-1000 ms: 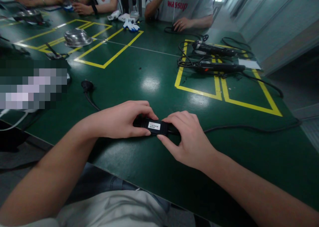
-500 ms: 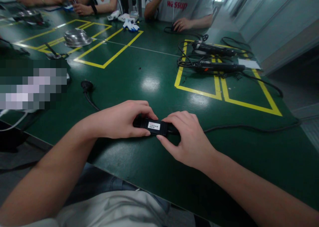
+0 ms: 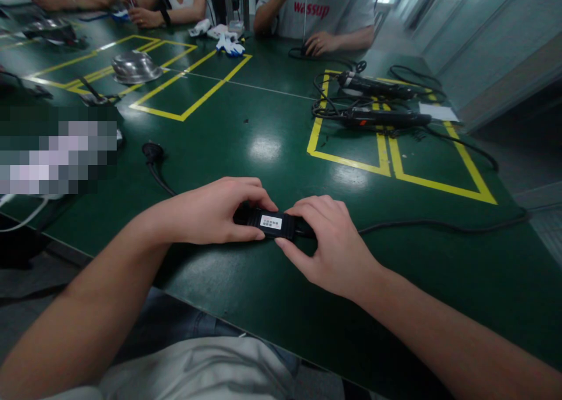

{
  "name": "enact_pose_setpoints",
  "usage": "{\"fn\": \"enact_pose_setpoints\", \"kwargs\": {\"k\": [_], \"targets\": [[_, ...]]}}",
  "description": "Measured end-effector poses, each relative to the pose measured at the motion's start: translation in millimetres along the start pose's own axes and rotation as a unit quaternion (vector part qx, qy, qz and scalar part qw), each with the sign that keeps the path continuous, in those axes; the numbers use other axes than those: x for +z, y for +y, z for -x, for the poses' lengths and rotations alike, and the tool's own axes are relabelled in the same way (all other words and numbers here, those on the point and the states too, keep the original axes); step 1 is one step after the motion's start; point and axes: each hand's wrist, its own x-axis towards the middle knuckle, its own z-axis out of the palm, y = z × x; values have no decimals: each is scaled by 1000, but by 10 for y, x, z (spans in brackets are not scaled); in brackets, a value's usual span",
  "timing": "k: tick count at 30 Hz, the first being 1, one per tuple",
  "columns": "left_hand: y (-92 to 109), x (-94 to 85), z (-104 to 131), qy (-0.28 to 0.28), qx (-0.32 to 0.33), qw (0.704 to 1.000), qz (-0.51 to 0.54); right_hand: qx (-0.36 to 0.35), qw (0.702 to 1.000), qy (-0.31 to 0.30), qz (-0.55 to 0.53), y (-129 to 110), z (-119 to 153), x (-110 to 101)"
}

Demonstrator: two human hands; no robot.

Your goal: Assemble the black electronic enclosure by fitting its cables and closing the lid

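"Pinching what, those two hands?"

"A small black case with a white label on its upper face. The left hand has its thumb and a finger closed on the left part; the right hand brings thumb and forefinger to the right end. Each spread is only about as wide as the case."

"Where is it, then?"

"Between the hands, at the near side of a green table. Whether its underside rests on the surface, I can't tell."

"Any wiring?"

"A black cable runs out from under the right hand toward the table's right edge. Beyond the left wrist lies a black plug, its cord passing out of sight behind that arm."

"And farther out?"

"Two black corded tools, one nearer and one behind it, lie over yellow tape on the right. A metal bowl stands at left, with blue-and-white gloves past it. Opposite, a person holds an upright screwdriver."
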Motion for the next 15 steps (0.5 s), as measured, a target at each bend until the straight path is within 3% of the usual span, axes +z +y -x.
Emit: {"fn": "enact_pose_setpoints", "kwargs": {"k": [15], "targets": [[-7,0,0,-4,-3,1000,0,3,1000,-5,15,-1,6,11]]}}
